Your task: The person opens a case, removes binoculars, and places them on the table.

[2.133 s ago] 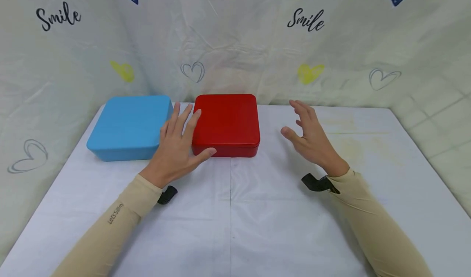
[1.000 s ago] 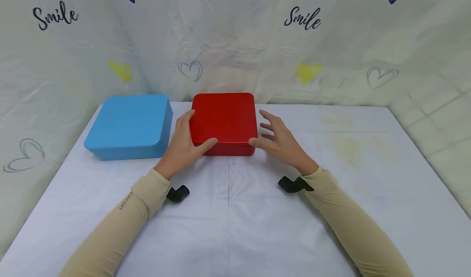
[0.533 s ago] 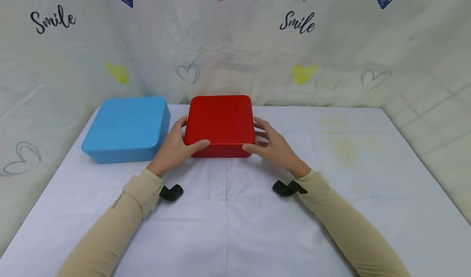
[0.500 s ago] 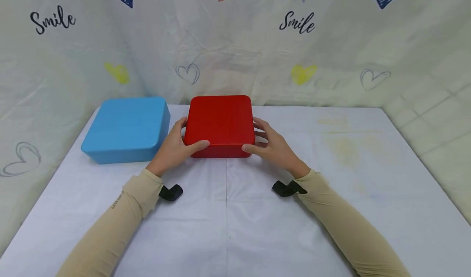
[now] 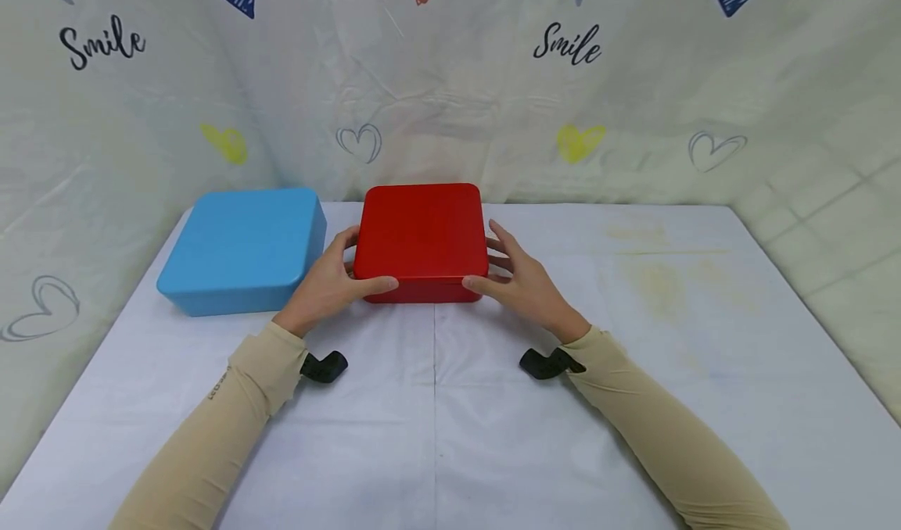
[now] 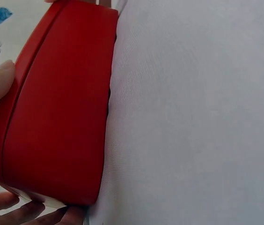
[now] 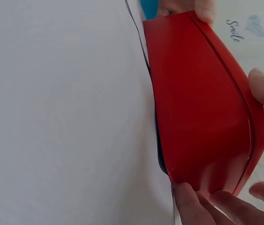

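On the off-white hanging sheet (image 5: 457, 69) with coloured hearts, the word "Smile" can be read 2 times in the head view: 1 black "Smile" at the left (image 5: 102, 44) and 1 black "Smile" at the right (image 5: 567, 44), both in handwriting style. The left wrist and right wrist views each show 1 "Smile" on this sheet, turned sideways. The beige fabric left sleeve (image 5: 197, 444) carries small dark lettering (image 5: 220, 384), which is not readable.

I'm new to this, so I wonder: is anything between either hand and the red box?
Nothing visible: the left hand and right hand both touch the red box. The blue box sits to its left, not in between.
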The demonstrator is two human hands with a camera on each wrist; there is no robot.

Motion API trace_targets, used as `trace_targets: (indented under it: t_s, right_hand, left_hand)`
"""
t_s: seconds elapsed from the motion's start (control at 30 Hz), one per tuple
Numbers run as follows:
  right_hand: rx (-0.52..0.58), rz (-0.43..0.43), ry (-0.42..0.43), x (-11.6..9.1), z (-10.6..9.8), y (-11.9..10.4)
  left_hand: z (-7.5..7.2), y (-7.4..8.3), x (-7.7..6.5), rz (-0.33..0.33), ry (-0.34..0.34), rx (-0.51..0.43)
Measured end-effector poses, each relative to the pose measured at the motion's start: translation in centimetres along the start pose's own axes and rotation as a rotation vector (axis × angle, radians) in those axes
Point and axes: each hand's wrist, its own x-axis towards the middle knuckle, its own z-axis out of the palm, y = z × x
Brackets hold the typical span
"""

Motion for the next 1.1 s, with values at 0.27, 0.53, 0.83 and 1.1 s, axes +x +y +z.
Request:
trace_targets:
  t_s: [0.27, 0.53, 0.83, 1.1]
  right_hand:
    - [0.021, -0.005, -0.001, -0.2, 0.0, -0.4]
    - [0.03, -0.019, -0.002, -0.4, 0.0, -0.3]
    - [0.024, 0.006, -0.004, -0.7, -0.2, -0.1]
    - [0.025, 0.016, -0.02, -1.6, -0.9, -0.2]
  left_hand:
    - [-0.2, 0.1, 0.1, 0.007, 0.002, 0.004]
    - [0.1, 0.1, 0.1, -0.005, 0.022, 0.015]
    - [0.5, 0.2, -0.1, 0.001, 0.026, 0.03]
    - [1.3, 0.4, -0.7, 0.018, 0.022, 0.014]
